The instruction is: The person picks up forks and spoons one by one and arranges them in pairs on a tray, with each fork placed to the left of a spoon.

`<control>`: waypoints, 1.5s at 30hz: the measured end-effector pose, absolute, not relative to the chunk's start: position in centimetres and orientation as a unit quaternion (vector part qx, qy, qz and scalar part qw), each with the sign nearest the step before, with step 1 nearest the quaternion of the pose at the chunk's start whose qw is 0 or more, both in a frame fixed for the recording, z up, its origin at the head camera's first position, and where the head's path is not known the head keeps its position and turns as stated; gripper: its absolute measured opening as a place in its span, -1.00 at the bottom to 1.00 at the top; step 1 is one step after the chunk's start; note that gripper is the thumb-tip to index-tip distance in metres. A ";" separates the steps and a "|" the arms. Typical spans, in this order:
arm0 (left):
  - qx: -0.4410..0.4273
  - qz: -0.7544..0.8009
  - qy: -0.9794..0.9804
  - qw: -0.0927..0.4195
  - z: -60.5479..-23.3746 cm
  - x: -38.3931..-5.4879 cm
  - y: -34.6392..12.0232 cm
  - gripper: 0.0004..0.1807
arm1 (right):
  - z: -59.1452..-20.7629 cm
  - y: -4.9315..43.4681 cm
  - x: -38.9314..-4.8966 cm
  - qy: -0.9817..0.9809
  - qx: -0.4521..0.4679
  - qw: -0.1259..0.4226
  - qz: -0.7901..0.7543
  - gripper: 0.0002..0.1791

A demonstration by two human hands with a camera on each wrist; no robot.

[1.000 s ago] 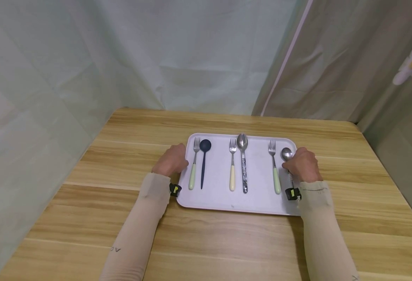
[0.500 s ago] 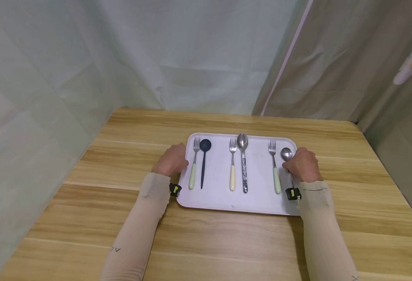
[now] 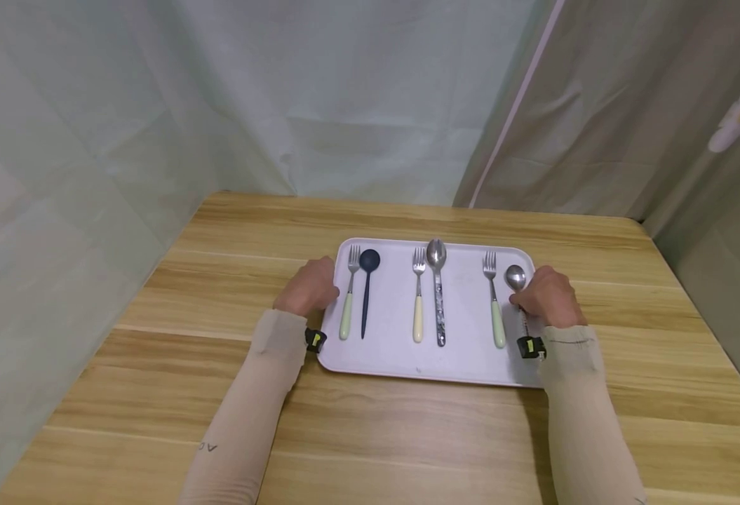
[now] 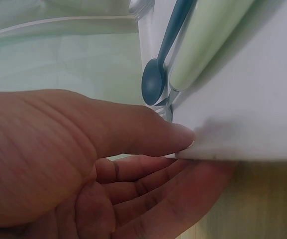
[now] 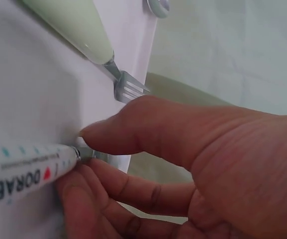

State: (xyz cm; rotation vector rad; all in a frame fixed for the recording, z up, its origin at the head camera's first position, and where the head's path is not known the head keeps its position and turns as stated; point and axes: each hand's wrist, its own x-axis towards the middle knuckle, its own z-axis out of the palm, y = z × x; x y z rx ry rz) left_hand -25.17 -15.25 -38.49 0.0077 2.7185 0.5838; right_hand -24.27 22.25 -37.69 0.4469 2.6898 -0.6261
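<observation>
My left hand (image 3: 308, 287) grips the left edge of a white tray (image 3: 458, 366), thumb on top and fingers underneath. Nearest to it on the tray lie a fork with a light green handle (image 3: 346, 319) and a dark blue spoon (image 3: 370, 261). At the tray's right side, my right hand (image 3: 550, 298) pinches the neck of a steel spoon (image 3: 515, 276) between thumb and fingers. That spoon's white handle (image 5: 29, 172) carries printed lettering in the right wrist view. Just left of it lies another fork with a light green handle (image 3: 498, 326).
Mid-tray, a cream-handled fork (image 3: 417, 319) lies beside a long spoon with a marbled handle (image 3: 440, 308). The tray rests on a wooden table (image 3: 407, 435). Pale curtains (image 3: 370, 105) hang behind the table and along both sides.
My right hand has shifted very slightly to the right, and the steel spoon with it. The left hand, tray and other cutlery look the same.
</observation>
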 end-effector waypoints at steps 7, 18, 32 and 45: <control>-0.004 0.208 0.961 0.185 -38.4 -25.2 -15.2 -0.69 | -37.4 22.7 -24.2 0.945 0.142 0.198 -0.220 -0.70; -0.010 0.204 0.960 0.190 -38.2 -25.1 -15.1 -0.68 | -37.3 22.2 -24.3 0.944 0.133 0.198 -0.228 -0.73; -0.005 0.203 0.962 0.182 -38.5 -25.1 -15.0 -0.70 | -37.7 21.8 -24.6 0.943 0.145 0.191 -0.232 -0.67; -0.004 0.203 0.961 0.186 -38.4 -25.1 -15.0 -0.69 | -37.6 22.7 -24.6 0.946 0.097 0.193 -0.241 -0.65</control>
